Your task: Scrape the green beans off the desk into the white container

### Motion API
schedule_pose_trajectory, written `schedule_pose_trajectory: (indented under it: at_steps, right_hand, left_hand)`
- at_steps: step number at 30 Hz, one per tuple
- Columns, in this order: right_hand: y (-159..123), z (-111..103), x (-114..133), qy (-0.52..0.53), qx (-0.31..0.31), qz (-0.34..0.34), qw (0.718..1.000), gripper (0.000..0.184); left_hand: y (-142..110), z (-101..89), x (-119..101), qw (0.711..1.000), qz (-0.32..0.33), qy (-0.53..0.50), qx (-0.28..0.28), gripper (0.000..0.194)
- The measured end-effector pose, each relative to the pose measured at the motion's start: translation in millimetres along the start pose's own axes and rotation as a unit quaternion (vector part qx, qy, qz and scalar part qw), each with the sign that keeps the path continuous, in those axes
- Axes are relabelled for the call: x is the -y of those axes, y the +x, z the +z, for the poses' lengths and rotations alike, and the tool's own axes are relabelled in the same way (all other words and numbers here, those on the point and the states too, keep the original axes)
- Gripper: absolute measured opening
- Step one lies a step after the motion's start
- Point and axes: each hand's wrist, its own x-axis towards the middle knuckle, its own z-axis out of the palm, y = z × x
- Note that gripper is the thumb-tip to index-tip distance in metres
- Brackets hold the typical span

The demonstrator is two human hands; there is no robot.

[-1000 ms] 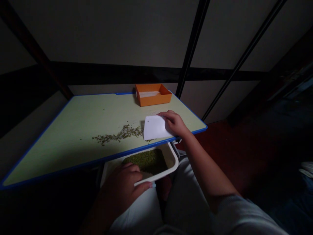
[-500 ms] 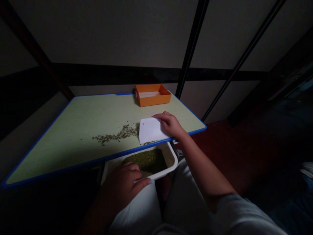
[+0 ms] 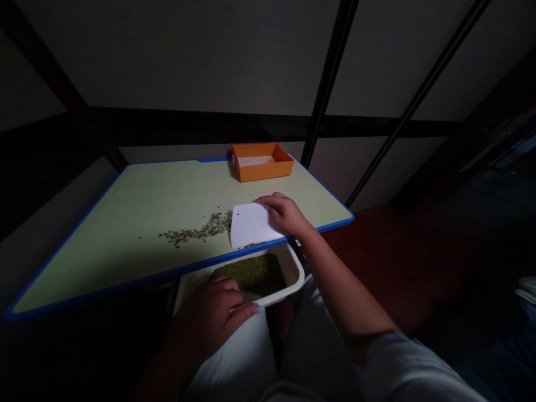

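At the centre of the frame, your right hand (image 3: 286, 215) grips a white card (image 3: 251, 226) by its right part, the thumb and fingers closed on it. The card leans low over the pale green tabletop (image 3: 154, 192). Its left edge meets a scatter of small green seeds (image 3: 215, 224) trailing left; a few more lie between card and blue front edge. Lower centre, your left hand (image 3: 213, 307) is curled over the near rim of a white tub (image 3: 295, 276), which sits below the table edge and holds more green seeds (image 3: 251, 271). An orange box (image 3: 268, 171) stands behind the card. The step in hand looks like sweeping up seeds; the next move seems to call for the card's edge behind them, angled towards the tub.
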Motion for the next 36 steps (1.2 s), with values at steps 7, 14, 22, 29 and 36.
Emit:
schedule_pose_trajectory:
  at_steps: [7,14,22,29,36]
  right_hand:
    - [1.8,4.4,3.0,0.011,0.005,-0.004,1.0,0.036]
    - [2.3,7.2,-3.9,0.031,0.001,-0.003,1.0,0.031]
    - [0.0,7.8,-1.6,0.063,-0.016,-0.014,0.998,0.028]
    - [-3.4,4.9,-8.8,0.065,-0.169,0.023,0.983,0.03]
    - [-24.8,-16.3,-18.9,0.011,-0.298,0.096,0.95,0.03]
  left_hand:
    - [-0.4,1.2,-1.2,1.0,0.002,-0.014,-0.004,0.036]
    - [1.2,1.1,-1.1,1.0,0.001,-0.015,-0.005,0.036]
    - [0.3,-0.2,-2.6,1.0,-0.009,-0.016,0.008,0.037]
    - [-2.9,3.4,-0.7,0.999,-0.025,-0.031,0.017,0.036]
    - [-4.4,11.9,5.7,0.998,-0.039,-0.058,0.003,0.036]
